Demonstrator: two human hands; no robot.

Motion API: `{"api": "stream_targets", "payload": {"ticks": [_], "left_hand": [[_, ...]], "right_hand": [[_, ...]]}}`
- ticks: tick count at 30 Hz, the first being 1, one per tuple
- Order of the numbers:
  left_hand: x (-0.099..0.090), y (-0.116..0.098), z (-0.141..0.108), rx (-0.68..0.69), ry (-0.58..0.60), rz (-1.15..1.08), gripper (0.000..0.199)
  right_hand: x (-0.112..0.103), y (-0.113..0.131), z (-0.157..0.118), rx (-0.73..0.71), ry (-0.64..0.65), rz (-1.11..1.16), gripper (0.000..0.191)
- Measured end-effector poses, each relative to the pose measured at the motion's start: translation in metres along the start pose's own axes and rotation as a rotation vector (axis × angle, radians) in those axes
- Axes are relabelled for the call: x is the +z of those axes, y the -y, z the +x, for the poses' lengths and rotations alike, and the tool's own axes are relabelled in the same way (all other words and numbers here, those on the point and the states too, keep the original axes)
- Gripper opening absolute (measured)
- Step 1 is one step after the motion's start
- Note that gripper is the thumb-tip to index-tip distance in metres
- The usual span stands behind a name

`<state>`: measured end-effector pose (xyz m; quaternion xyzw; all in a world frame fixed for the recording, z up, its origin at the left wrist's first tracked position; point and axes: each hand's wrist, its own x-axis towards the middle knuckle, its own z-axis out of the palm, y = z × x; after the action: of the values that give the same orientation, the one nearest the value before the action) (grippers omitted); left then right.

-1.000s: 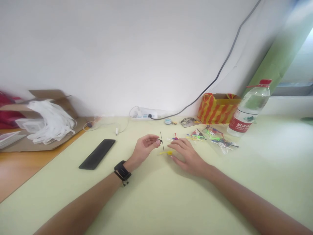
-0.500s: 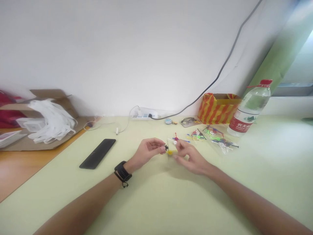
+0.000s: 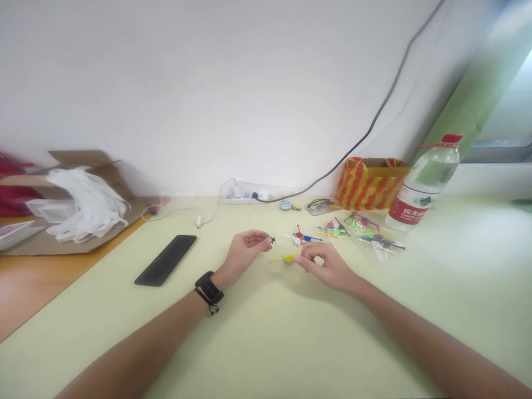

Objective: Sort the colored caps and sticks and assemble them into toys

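Note:
Between its thumb and fingers, my left hand (image 3: 246, 252) pinches a small black piece (image 3: 272, 240) with a thin part on it. My right hand (image 3: 326, 266) is closed, thumb against the curled fingers; whether something small is inside cannot be made out. Beside its thumb tip a yellow piece (image 3: 288, 259) with a long thin arm lies on the pale green table (image 3: 266, 338). Behind the right hand are a blue piece (image 3: 307, 238), a red piece (image 3: 299, 233) and a white piece (image 3: 296, 241) with similar arms.
Bagged coloured pieces (image 3: 334, 228) lie before a striped bag (image 3: 369, 185) and a water bottle (image 3: 424, 188). A black flat case (image 3: 165, 260) is at left, near a cardboard box (image 3: 103, 235) with white straps. A power strip (image 3: 245, 198) sits by the wall.
My left hand has moved left with the black piece, away from my right hand. The yellow piece's arm and the blue piece show more fully now. The right hand has shifted slightly right.

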<state>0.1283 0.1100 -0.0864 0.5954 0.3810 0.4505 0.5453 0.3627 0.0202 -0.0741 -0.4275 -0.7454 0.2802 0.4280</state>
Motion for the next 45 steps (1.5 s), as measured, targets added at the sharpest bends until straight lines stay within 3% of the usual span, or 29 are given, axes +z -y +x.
{"api": "stream_targets", "payload": {"ticks": [4, 11, 21, 26, 30, 37, 45], "left_hand": [[0.002, 0.003, -0.001, -0.046, 0.008, 0.008, 0.041], [0.001, -0.004, 0.0, 0.061, -0.088, -0.043, 0.04], [0.0, -0.002, 0.0, 0.063, -0.067, -0.061, 0.037], [0.001, -0.002, 0.0, 0.07, -0.069, -0.067, 0.038], [0.001, -0.003, 0.0, 0.07, -0.074, -0.056, 0.037], [0.001, -0.001, 0.0, 0.078, -0.073, -0.039, 0.037], [0.001, -0.005, 0.0, 0.093, -0.089, -0.029, 0.037]], "right_hand": [[-0.002, 0.001, 0.001, -0.002, -0.013, -0.011, 0.053], [-0.005, -0.002, 0.001, -0.012, -0.1, -0.037, 0.052], [-0.01, -0.015, 0.005, 0.041, -0.172, -0.234, 0.039], [-0.011, -0.022, 0.0, 0.086, 0.014, -0.309, 0.015], [-0.006, -0.023, -0.003, 0.048, 0.137, -0.343, 0.012], [0.006, -0.033, 0.003, 0.059, 0.1, -0.249, 0.015], [0.001, -0.043, 0.008, 0.045, 0.158, -0.073, 0.028]]}}
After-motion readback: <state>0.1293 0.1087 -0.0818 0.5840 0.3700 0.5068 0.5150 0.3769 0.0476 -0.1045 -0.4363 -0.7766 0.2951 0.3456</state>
